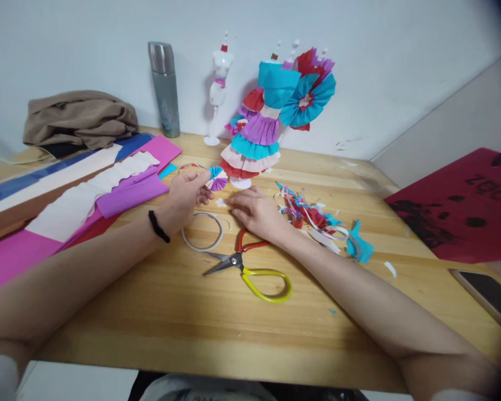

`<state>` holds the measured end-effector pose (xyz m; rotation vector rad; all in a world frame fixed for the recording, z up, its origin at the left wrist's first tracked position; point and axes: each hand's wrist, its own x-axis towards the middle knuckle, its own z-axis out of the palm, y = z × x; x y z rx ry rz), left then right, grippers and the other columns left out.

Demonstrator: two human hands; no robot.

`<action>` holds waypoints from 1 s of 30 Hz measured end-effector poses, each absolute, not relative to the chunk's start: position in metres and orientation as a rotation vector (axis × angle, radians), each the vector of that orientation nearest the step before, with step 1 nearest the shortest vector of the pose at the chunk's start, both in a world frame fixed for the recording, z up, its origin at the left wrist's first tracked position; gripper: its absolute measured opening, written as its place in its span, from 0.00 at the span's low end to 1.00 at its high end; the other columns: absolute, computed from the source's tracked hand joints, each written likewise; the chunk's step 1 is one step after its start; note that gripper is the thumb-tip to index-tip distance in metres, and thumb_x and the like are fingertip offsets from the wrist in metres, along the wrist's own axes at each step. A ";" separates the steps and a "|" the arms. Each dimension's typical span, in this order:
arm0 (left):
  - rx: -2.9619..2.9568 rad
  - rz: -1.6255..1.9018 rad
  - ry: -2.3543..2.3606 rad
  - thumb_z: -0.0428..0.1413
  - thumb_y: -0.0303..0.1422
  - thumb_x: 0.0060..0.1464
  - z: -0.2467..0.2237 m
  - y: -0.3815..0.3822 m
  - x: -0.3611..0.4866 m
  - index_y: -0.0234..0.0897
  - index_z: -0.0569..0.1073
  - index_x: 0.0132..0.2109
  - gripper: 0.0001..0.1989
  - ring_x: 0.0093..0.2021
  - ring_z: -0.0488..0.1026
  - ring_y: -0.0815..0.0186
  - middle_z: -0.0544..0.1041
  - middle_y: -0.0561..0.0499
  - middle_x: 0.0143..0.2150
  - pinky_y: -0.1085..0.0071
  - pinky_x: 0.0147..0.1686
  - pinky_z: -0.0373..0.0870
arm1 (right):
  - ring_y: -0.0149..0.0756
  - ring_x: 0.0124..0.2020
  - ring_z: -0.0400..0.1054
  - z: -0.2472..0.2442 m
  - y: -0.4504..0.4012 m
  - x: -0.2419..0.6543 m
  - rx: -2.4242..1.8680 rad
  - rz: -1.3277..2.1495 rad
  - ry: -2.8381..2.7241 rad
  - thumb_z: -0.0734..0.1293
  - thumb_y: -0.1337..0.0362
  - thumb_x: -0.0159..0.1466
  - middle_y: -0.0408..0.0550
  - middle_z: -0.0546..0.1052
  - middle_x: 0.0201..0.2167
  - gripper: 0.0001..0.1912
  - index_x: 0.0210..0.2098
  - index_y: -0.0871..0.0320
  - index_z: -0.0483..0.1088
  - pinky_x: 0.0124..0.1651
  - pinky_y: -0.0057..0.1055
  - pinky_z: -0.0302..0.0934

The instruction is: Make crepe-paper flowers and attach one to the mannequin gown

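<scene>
Between its thumb and fingers my left hand pinches a small pleated paper rosette in blue, white and purple. My right hand rests low over the table with slightly bent fingers, nothing visible in them. Just left of its fingertips lies a small white flower-shaped piece. Scissors with one red and one yellow handle lie with blades parted below my hands, the red handle partly under my right wrist. A roll of tape lies beside the blades.
Behind stand small mannequins, one bare, one in a layered paper dress. A bottle and brown cloth are at the back left, coloured paper at left. Paper scraps, a phone and a red bag are at right.
</scene>
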<state>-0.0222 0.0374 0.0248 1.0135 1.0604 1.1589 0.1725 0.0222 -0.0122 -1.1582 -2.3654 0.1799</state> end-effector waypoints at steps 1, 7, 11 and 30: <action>1.019 1.152 1.067 0.52 0.28 0.64 0.025 0.038 -0.022 0.32 0.70 0.31 0.11 0.21 0.67 0.75 0.72 0.53 0.22 0.77 0.21 0.60 | 0.48 0.47 0.68 -0.013 0.024 0.171 -1.154 0.173 -2.380 0.66 0.70 0.64 0.54 0.81 0.45 0.14 0.47 0.58 0.78 0.53 0.45 0.62; 1.069 1.119 1.068 0.53 0.29 0.64 0.023 0.036 -0.023 0.31 0.70 0.31 0.12 0.22 0.68 0.75 0.73 0.51 0.25 0.78 0.22 0.60 | 0.50 0.48 0.67 -0.015 0.035 0.162 -1.222 0.097 -2.443 0.67 0.66 0.64 0.58 0.79 0.43 0.13 0.46 0.61 0.79 0.53 0.46 0.62; 1.069 1.104 1.052 0.57 0.32 0.61 0.021 0.036 -0.024 0.32 0.68 0.28 0.13 0.22 0.68 0.74 0.73 0.51 0.23 0.78 0.23 0.62 | 0.50 0.48 0.67 -0.014 0.038 0.158 -1.281 0.109 -2.441 0.69 0.64 0.64 0.58 0.78 0.43 0.12 0.45 0.61 0.79 0.53 0.46 0.62; 0.994 1.186 1.096 0.54 0.26 0.63 0.020 0.037 -0.024 0.29 0.71 0.29 0.13 0.20 0.69 0.74 0.73 0.51 0.22 0.78 0.20 0.61 | 0.44 0.40 0.66 -0.013 0.036 0.155 -1.250 0.145 -2.440 0.65 0.71 0.65 0.55 0.77 0.33 0.07 0.33 0.62 0.76 0.46 0.37 0.60</action>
